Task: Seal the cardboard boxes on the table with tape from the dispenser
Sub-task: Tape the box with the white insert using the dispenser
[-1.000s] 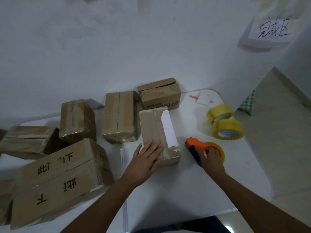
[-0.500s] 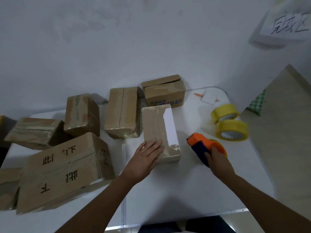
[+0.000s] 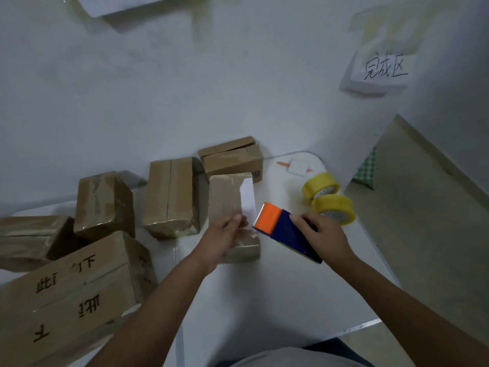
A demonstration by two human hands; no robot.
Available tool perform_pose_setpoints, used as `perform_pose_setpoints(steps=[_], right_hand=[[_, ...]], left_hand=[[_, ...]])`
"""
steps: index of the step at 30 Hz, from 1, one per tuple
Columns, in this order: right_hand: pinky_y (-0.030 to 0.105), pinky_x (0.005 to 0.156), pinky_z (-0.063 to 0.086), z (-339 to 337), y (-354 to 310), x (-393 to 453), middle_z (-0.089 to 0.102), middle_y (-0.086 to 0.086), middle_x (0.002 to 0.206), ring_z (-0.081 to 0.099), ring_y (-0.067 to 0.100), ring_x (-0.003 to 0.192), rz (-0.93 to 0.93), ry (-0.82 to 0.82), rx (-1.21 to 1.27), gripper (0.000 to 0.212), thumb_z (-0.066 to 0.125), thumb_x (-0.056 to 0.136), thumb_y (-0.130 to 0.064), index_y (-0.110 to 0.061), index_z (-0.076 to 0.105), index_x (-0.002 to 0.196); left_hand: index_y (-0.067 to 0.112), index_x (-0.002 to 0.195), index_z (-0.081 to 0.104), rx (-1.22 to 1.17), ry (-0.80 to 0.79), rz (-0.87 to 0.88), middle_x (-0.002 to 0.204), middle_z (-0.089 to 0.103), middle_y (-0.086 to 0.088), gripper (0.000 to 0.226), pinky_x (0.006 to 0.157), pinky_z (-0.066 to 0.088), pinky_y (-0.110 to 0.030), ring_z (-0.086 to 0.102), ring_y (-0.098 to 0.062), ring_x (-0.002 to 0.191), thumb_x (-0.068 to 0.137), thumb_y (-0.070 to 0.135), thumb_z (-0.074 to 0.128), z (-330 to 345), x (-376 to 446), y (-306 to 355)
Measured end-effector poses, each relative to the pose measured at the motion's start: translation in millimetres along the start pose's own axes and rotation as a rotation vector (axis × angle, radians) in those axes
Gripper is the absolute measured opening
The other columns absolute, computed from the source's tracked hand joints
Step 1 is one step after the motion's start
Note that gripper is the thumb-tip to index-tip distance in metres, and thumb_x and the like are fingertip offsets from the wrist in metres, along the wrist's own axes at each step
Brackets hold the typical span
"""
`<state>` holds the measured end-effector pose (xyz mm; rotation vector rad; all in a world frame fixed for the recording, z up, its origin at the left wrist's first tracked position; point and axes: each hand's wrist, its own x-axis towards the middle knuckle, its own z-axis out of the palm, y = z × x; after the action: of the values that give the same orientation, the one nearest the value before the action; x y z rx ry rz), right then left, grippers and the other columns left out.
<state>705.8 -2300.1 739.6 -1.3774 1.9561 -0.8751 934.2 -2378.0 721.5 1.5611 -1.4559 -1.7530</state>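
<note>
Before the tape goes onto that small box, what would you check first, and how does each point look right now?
1. Box steadied: ok. The left hand rests on the near end of the small box.
2. Dispenser in hand: ok. The right hand grips the tape dispenser, fingers curled over its blue body.
3. Dispenser at the box: ok. Its orange end sits beside the box's right edge.
4. Tape end pulled free: cannot tell.
5. Flaps shut: cannot tell. A white patch shows along the top's right side.
6. Room to pull: ok. The spare tape rolls lie apart to the right.
</note>
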Motion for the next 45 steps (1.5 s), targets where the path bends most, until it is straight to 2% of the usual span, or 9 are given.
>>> perform_pose_setpoints(steps=[5,9,13,19,26,31,37,41,45], right_hand=[[0.015,0.055,0.034,0.3,-11.9,1.1,0.062,-0.011,0.064,0.059,0.000,0.063,-0.060,-0.040,-0.114,0.039,0.051,0.093,-0.054,-0.023,0.065,0.074],[0.015,0.056,0.034,2.4,-14.0,3.9,0.062,-0.011,0.067,0.059,0.001,0.063,-0.063,-0.069,-0.126,0.040,0.047,0.092,-0.057,-0.025,0.063,0.078],[0.017,0.058,0.037,3.6,-14.6,5.7,0.063,-0.011,0.069,0.061,0.004,0.066,-0.058,-0.074,-0.099,0.045,0.042,0.087,-0.066,-0.026,0.061,0.077],[0.021,0.063,0.045,2.9,-18.2,7.1,0.067,-0.009,0.081,0.063,0.007,0.075,-0.092,-0.129,-0.152,0.063,0.034,0.075,-0.076,-0.023,0.064,0.089],[0.024,0.068,0.052,0.8,-20.7,14.3,0.070,-0.005,0.088,0.064,0.009,0.076,-0.130,-0.241,-0.393,0.055,0.044,0.086,-0.071,-0.022,0.065,0.098],[0.024,0.059,0.046,-4.5,-20.0,18.3,0.063,-0.007,0.071,0.060,0.008,0.067,-0.126,-0.284,-0.440,0.050,0.044,0.085,-0.073,-0.026,0.058,0.076],[0.024,0.058,0.039,-18.3,2.8,19.1,0.058,-0.005,0.064,0.058,0.012,0.064,-0.080,-0.355,-0.465,0.055,0.046,0.083,-0.074,-0.022,0.060,0.073],[0.027,0.060,0.042,-13.7,3.4,20.7,0.058,-0.004,0.064,0.058,0.012,0.065,-0.080,-0.355,-0.485,0.056,0.042,0.082,-0.077,-0.025,0.058,0.068],[0.026,0.059,0.039,-9.8,-5.0,21.2,0.053,-0.004,0.060,0.053,0.011,0.060,-0.091,-0.334,-0.530,0.059,0.039,0.084,-0.077,-0.025,0.051,0.060]], left_hand=[[0.011,0.105,0.068,-0.414,-0.071,-0.144,0.102,0.075,-0.010,0.033,0.099,0.052,-0.039,0.071,-0.022,0.100,0.104,0.036,0.047,10.2,-4.6,14.1],[0.012,0.104,0.069,-0.440,-0.074,-0.169,0.098,0.074,-0.008,0.028,0.083,0.054,-0.032,0.070,-0.018,0.093,0.100,0.035,0.054,3.5,-4.6,18.5],[0.011,0.111,0.071,-0.471,-0.076,-0.165,0.107,0.074,-0.010,0.023,0.081,0.054,-0.029,0.070,-0.018,0.098,0.096,0.026,0.062,-0.7,-8.4,21.0],[0.011,0.108,0.071,-0.384,-0.003,-0.133,0.095,0.075,-0.005,0.017,0.065,0.054,-0.022,0.071,-0.012,0.086,0.097,0.016,0.060,3.9,-12.0,15.5],[0.012,0.105,0.070,-0.263,0.075,-0.090,0.103,0.074,-0.010,0.017,0.085,0.057,-0.034,0.070,-0.020,0.098,0.100,0.020,0.056,7.7,-9.6,10.1],[0.007,0.099,0.072,-0.333,0.131,-0.075,0.081,0.071,-0.006,0.012,0.064,0.056,-0.022,0.066,-0.012,0.073,0.095,0.013,0.062,-1.6,-9.2,14.3],[0.002,0.107,0.068,-0.372,0.218,-0.126,0.081,0.070,-0.004,0.016,0.076,0.052,-0.022,0.064,-0.011,0.073,0.094,0.011,0.063,-52.4,-8.7,-7.3],[0.010,0.093,0.068,-0.430,0.272,-0.148,0.082,0.067,-0.003,0.002,0.068,0.053,-0.019,0.062,-0.010,0.072,0.092,0.011,0.066,-41.6,-14.4,-16.7],[0.009,0.089,0.068,-0.433,0.411,-0.085,0.081,0.063,-0.005,0.004,0.076,0.052,-0.022,0.058,-0.014,0.077,0.092,0.012,0.068,-29.8,-18.7,-27.0]])
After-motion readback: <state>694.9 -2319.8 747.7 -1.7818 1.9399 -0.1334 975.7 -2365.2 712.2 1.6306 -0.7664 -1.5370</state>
